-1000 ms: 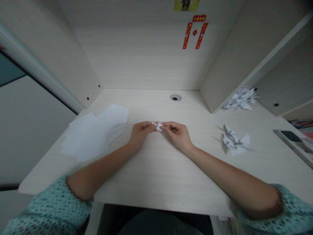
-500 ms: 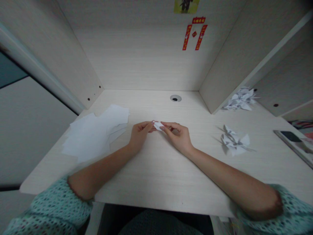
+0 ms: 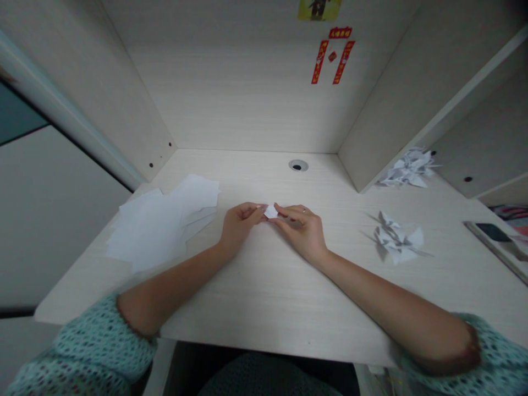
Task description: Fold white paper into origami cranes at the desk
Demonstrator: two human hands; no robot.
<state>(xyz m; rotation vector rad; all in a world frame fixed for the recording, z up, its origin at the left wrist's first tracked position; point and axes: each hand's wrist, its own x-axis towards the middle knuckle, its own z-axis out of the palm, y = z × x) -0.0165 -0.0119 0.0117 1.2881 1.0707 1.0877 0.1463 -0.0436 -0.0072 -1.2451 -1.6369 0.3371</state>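
Between my two hands is a small folded piece of white paper (image 3: 270, 212), just above the middle of the desk (image 3: 264, 297). My left hand (image 3: 242, 223) pinches its left side between thumb and fingers. My right hand (image 3: 303, 226), with a ring on one finger, grips the right edge with thumb and index finger. Parts of the paper are hidden behind the fingertips. To the left lies a spread of white paper sheets (image 3: 157, 225). On the right rest several folded paper cranes (image 3: 398, 239).
A larger heap of folded paper (image 3: 408, 166) sits by the upright divider (image 3: 379, 121) at the right. Further right is a flat, dark-topped device (image 3: 493, 232). A round cable hole (image 3: 298, 165) is near the back panel, which bears red stickers (image 3: 340, 33).
The folded paper has turned and shifted slightly right in my fingers. My right thumb has moved from the paper's face to its lower edge. The whole view has shifted a little.
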